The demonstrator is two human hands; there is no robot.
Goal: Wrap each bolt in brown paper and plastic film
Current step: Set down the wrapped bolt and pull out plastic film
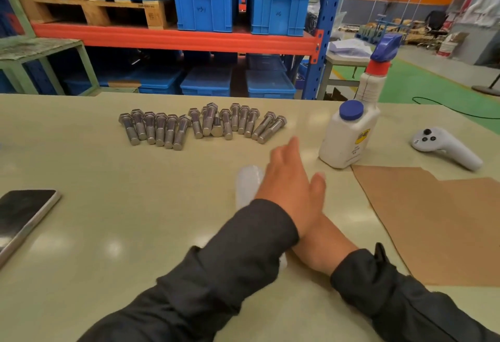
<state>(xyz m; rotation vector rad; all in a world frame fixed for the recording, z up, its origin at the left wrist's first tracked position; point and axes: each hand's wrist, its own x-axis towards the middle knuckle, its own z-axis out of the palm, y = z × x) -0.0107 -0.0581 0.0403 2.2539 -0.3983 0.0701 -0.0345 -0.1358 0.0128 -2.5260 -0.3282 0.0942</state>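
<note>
Film [247, 186] half under left hand [288, 187]

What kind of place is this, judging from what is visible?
Probably a warehouse or factory packing area: blue storage crates on a heavy pallet rack, and a row of steel bolts on a worktable.

Handwritten marks on blue crates [204, 8] illegible; yellow label on white bottle [349, 135] unreadable.

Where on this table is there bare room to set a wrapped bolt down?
Bare tabletop lies between the row of steel hex bolts and the black phone, and ahead of the dark left sleeve. It is crowded on the right: brown paper sheet, white bottle, white controller.
</note>
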